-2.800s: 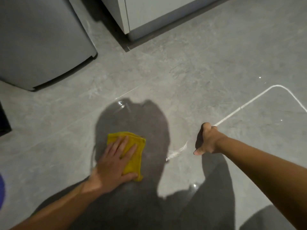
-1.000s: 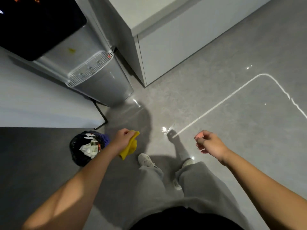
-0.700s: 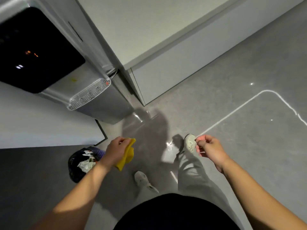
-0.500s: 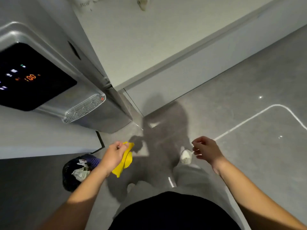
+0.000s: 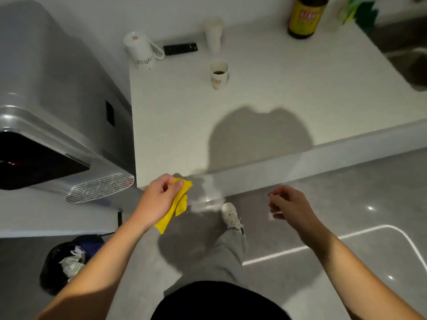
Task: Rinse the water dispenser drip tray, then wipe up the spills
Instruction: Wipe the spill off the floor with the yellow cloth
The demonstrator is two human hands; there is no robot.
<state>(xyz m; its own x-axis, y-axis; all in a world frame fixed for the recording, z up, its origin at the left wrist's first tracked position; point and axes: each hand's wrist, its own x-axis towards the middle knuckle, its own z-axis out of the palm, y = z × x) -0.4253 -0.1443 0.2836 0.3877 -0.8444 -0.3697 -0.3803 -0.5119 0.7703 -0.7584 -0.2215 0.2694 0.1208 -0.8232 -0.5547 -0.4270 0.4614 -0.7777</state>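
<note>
My left hand (image 5: 159, 199) grips a folded yellow cloth (image 5: 176, 205), which hangs down just in front of the white counter's front corner. The grey water dispenser (image 5: 53, 125) stands at the left, and its slotted drip tray (image 5: 99, 188) sits in place under the dark panel. My right hand (image 5: 288, 206) hovers over the floor to the right, fingers loosely curled with nothing in them. The grey floor (image 5: 346, 250) below shows glossy reflections.
The white counter (image 5: 254, 107) carries a white mug (image 5: 141, 50), two paper cups (image 5: 219, 73), a black remote (image 5: 180, 48) and a dark bottle (image 5: 302, 17). A sink (image 5: 413, 65) lies at far right. A lined waste bin (image 5: 67, 264) stands at lower left by my legs.
I have stood up from wiping the floor. My left hand lifted the yellow cloth off the floor up to counter height, and my right hand came off the floor.
</note>
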